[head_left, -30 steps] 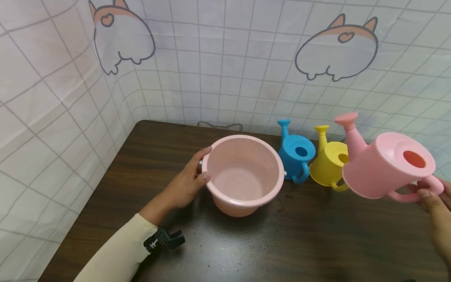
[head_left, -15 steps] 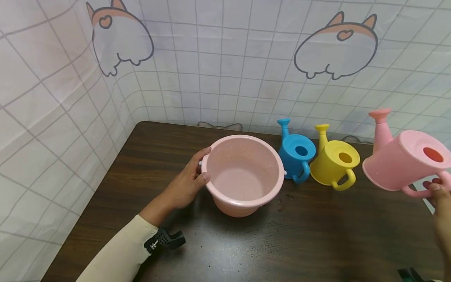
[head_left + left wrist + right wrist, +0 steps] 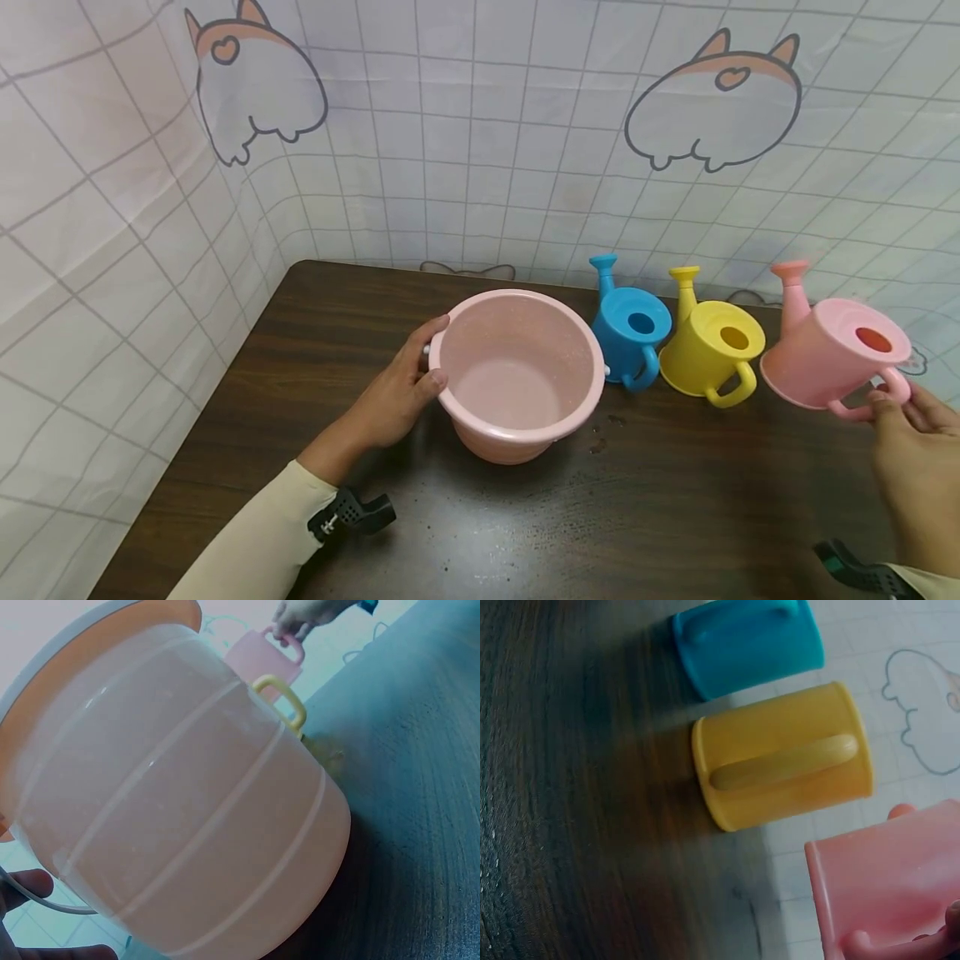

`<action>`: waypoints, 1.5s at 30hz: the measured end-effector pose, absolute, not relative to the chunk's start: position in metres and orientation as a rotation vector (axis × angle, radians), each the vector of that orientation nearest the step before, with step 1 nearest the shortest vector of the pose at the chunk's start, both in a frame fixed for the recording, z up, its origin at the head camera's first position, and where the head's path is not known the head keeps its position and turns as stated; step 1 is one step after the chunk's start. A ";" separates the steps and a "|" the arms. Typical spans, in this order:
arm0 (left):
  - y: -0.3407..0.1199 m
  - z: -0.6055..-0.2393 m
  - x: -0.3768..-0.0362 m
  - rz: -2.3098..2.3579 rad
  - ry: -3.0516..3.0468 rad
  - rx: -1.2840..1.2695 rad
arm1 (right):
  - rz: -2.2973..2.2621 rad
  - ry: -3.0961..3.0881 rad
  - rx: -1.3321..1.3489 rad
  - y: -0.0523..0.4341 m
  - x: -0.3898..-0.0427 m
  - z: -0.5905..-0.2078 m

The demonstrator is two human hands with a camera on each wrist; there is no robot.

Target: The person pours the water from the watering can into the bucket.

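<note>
Gripping its handle, right hand has lowered pink watering can, seemingly onto table.

A dark wood-grain surface sits in a corner. A white cloth backdrop with a grey grid hangs behind and to the left, printed with cartoon corgi rumps. Light is soft and even.

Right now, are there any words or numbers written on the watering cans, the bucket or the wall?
None: no words, labels or numbers show on the pink watering can, yellow watering can, blue watering can, pink bucket or wall cloth, which only bears cartoon animal drawings with hearts.
</note>
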State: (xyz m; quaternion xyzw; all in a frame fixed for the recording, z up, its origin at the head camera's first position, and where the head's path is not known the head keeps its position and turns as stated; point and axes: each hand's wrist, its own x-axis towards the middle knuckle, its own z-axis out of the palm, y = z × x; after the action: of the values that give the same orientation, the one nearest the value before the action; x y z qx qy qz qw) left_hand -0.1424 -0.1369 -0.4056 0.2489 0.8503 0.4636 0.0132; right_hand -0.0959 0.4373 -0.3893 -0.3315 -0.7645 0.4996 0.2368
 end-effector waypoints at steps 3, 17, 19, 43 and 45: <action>-0.137 -0.406 -0.142 1.438 2.648 0.770 | 1.385 -2.063 -0.982 0.438 -0.099 -0.395; -0.140 -0.408 -0.142 1.416 2.663 0.724 | 1.252 -2.108 -0.995 0.435 -0.110 -0.416; -0.140 -0.408 -0.142 1.421 2.660 0.722 | 1.241 -2.109 -1.004 0.436 -0.110 -0.419; -0.139 -0.407 -0.143 1.450 2.645 0.749 | 1.053 -2.305 -1.049 0.438 -0.108 -0.440; -0.139 -0.407 -0.143 1.466 2.632 0.767 | 0.996 -2.308 -1.023 0.434 -0.104 -0.440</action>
State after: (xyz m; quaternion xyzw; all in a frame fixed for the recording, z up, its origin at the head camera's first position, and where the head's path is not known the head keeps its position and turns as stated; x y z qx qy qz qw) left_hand -0.1427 -0.1389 -0.4071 0.2466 0.8465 0.4715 0.0164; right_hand -0.1041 0.4341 -0.4403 -0.3683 -0.8312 0.3585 0.2122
